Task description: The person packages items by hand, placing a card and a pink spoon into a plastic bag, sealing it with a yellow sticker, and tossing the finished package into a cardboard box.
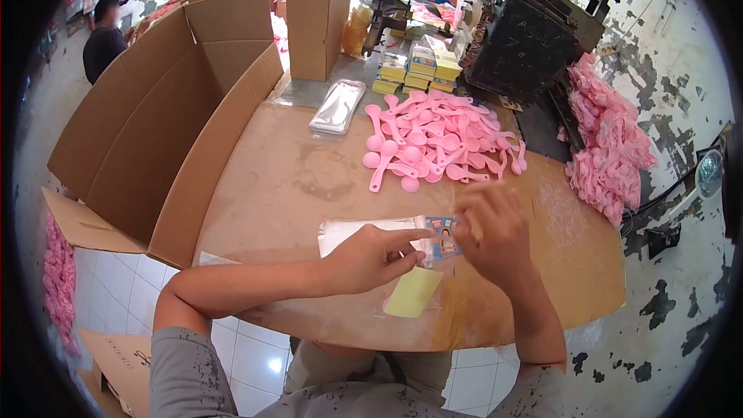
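Note:
My left hand [375, 255] rests over a stack of clear plastic bags [340, 232], index finger stretched out and thumb held apart from it. Its fingertips lie at the bags' right end, beside a blue printed card [443, 237]. My right hand [495, 232] is just right of that card, fingers curled and smeared by motion. Whether it grips anything cannot be made out. Nearer to me, a pale yellow card [414, 292] lies tilted below my left hand, with clear film around it. Beyond both hands is a heap of pink scoops [441, 135].
A big open cardboard box [209, 135] stands left. Further back are a bundle of clear bags [338, 108], card stacks [422, 62], an upright carton [309, 31] and a black machine [518, 46]. Pink bagged scoops [607, 139] hang right. A person [104, 42] is at far left.

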The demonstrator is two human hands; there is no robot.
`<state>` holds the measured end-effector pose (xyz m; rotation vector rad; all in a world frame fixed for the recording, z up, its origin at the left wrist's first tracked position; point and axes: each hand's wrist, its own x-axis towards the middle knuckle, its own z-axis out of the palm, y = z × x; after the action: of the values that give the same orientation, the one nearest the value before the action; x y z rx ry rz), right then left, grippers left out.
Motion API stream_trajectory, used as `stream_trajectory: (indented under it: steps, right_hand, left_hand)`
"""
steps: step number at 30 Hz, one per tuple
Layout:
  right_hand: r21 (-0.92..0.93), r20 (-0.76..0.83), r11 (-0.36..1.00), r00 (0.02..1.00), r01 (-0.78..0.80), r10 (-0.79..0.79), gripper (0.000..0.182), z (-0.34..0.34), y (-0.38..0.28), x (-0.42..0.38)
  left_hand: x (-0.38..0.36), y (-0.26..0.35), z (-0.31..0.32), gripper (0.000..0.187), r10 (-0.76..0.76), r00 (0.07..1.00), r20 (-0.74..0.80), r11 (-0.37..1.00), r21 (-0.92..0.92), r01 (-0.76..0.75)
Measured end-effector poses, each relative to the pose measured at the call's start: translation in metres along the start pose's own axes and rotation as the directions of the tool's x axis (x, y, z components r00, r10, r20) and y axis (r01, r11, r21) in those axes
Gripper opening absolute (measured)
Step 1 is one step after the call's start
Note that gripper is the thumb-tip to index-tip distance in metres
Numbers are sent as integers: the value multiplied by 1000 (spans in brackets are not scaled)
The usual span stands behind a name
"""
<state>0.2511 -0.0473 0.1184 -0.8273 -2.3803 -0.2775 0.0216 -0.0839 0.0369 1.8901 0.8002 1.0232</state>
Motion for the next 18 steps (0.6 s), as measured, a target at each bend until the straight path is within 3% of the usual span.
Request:
stream_trajectory:
  steps: [3, 9, 12, 14, 15, 16, 17, 18]
  right_hand:
    - [23, -13, 987, 987, 157, -157, 19, 11, -18, -11]
    - [-149, 52, 968, 979, 205, -199, 21, 26, -30, -21]
    - [-63, 47, 997, 998, 36, -33, 22, 28, -22, -17]
    - [91, 3, 972, 976, -217, 218, 18, 24, -3, -19]
    - [168, -4, 927, 940, -335, 340, 15, 18, 9, -23]
    - [433, 169, 772, 883, -465, 438, 11, 5, 25, -29]
    - [624, 359, 524, 809, -579, 466, 7, -14, 44, -39]
    - [761, 449, 284, 790, -583, 418, 8, -38, 64, -57]
  left_hand:
    - [2, 2, -2, 38, -45, 999, -21, 998, 52, 46]
    - [-3, 3, 1, 30, -20, 997, 80, 962, 271, -3]
    - [-2, 8, 2, 31, 5, 1000, 27, 969, 248, -11]
    - [1, 7, -2, 33, -77, 994, 73, 986, 155, 65]
    - [2, 6, -5, 34, -116, 988, 99, 989, 108, 105]
    - [3, 2, -5, 34, -169, 980, 101, 984, -43, 174]
    - [4, -5, -5, 33, -220, 969, 111, 952, -194, 238]
    - [5, -10, -4, 33, -269, 954, 131, 892, -340, 298]
